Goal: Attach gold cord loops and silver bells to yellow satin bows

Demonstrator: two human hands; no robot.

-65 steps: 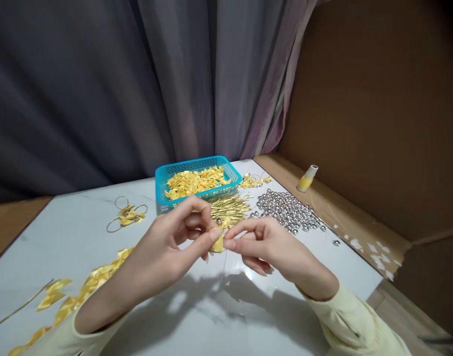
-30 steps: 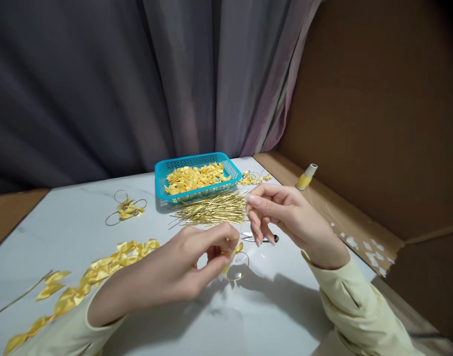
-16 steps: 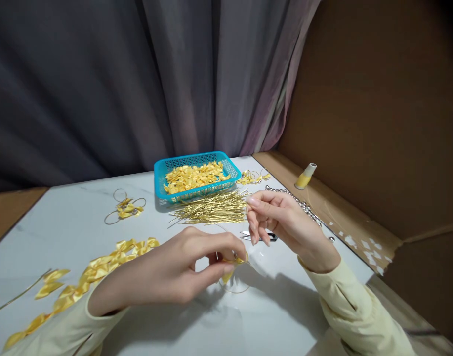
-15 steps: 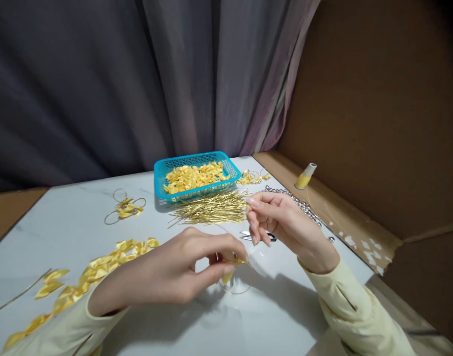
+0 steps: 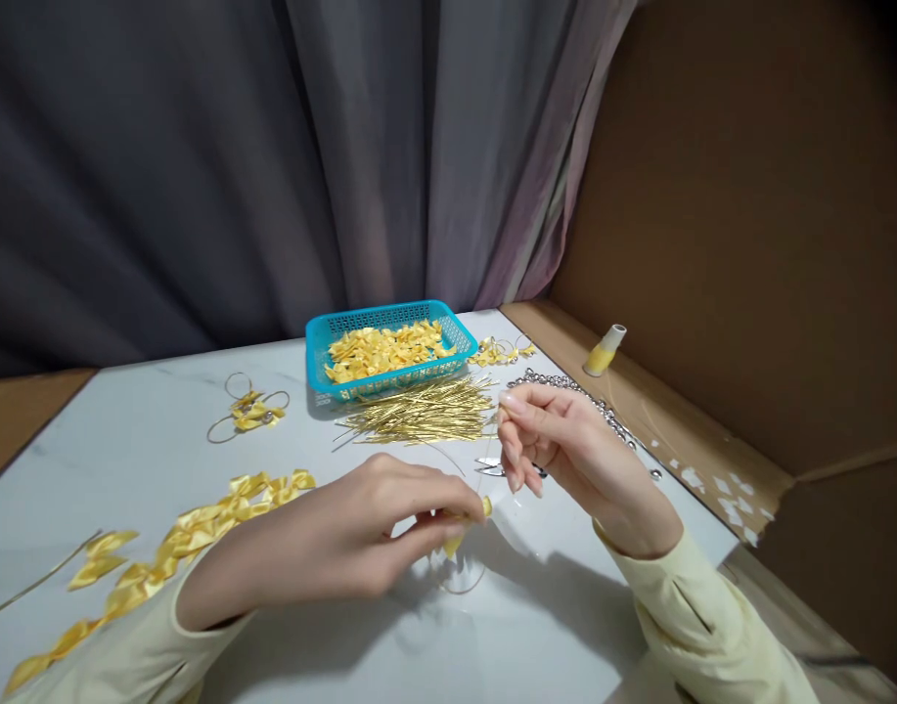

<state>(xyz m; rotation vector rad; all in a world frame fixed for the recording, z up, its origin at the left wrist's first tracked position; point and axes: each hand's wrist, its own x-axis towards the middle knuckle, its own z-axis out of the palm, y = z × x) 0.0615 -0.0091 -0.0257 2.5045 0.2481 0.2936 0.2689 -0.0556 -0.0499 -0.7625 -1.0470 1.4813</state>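
Observation:
Low over the white table, my left hand (image 5: pixel 389 523) pinches a yellow ribbon bow (image 5: pixel 454 545) between thumb and fingers. A thin wire ring (image 5: pixel 467 590) hangs below the bow; the fingers hide much of both. Up and to the right, my right hand (image 5: pixel 558 430) is closed in a pinch at thumb and forefinger, its other fingers loosely curled. A fine thread (image 5: pixel 483 469) runs from that pinch down towards the bow. Small scissors (image 5: pixel 488 467) lie behind the right hand, partly covered by its fingers.
A blue basket (image 5: pixel 396 379) holds yellow ribbon pieces. Gold wires (image 5: pixel 419 411) lie before it, silver beads (image 5: pixel 616 420) and a thread spool (image 5: pixel 604 354) to the right. Ribbon bows (image 5: pixel 199 523) trail along the left, below some finished-looking ringed bows (image 5: pixel 253 411). Cardboard (image 5: pixel 712 244) walls the right side.
My right hand has moved slightly right and down, keeping its pinch. The left hand stays nearly in place, and the bow in it has turned a little.

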